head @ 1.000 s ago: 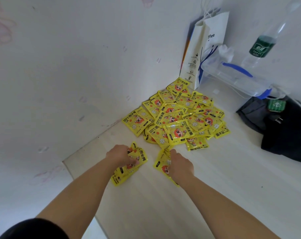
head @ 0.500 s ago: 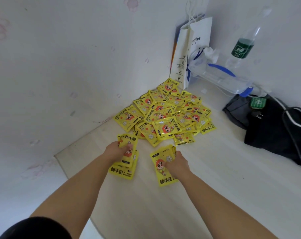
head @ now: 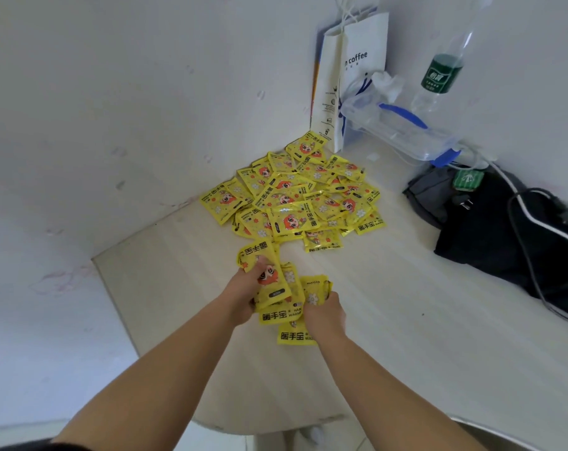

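In the head view, the left hand grips a fanned stack of hand-warmer sachets, glossy yellow with a red-haired cartoon figure and black lettering. Its thumb presses on the top one and its fingers curl underneath. The right hand pinches another sachet at the stack's edge. All are just above the pale table, near the sachet pile. What the white paper coffee bag and the clear plastic box hold cannot be made out.

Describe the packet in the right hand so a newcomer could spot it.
On the pale table, a heap of yellow packets lies by the wall. Nearer the person, the left hand holds a stack; the right hand grips the packet lowest in view, black characters showing beside the wrist.
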